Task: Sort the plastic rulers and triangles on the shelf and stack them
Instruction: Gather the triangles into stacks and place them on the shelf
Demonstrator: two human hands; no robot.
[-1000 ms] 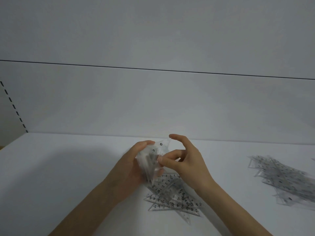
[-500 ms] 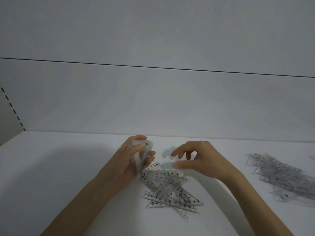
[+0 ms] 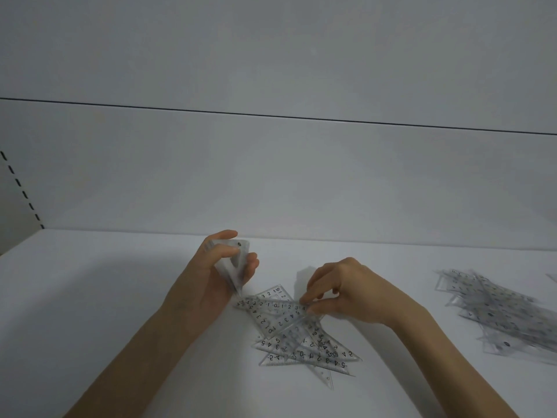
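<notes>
A loose pile of clear plastic triangles with black numbers lies on the white shelf in front of me. My left hand holds a small stack of clear triangles upright, its point touching the pile's left end. My right hand is down on the pile, thumb and fingertips pinching the right corner of the top triangle.
A second heap of clear rulers and triangles spreads over the right side of the shelf. The shelf's white back wall rises just behind the hands. A slotted upright runs along the far left.
My right hand left the stack held in my left hand, swung right and came down onto the pile, where it now pinches the top triangle. The left hand barely moved.
</notes>
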